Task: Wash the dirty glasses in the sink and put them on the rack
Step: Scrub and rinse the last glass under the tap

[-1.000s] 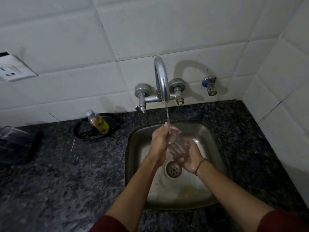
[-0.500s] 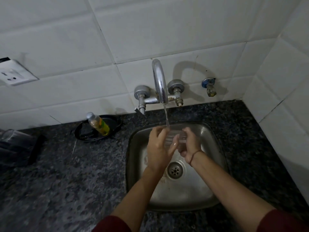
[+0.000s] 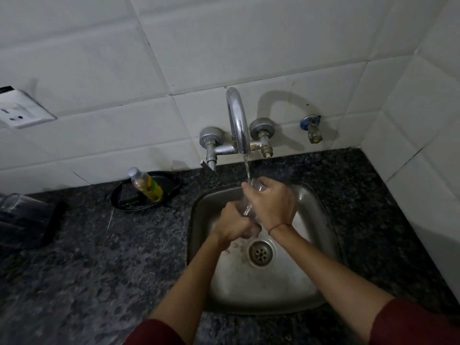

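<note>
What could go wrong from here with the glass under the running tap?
1. The wet glass could slip between the left hand and the right hand and strike the steel sink.
2. Water from the tap runs over the glass and may splash onto the dark counter, leaving it slick.

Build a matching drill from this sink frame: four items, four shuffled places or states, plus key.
1. clear drinking glass
2. curved chrome faucet
3. small plastic bottle of yellow-green liquid
4. round metal drain

A. resting in a black oval dish on the dark granite counter
B. pouring water
C. in the floor of the steel sink
D. gripped by the left hand and right hand

Pairs: 1-D, 2-B, 3-A, 4-C
</note>
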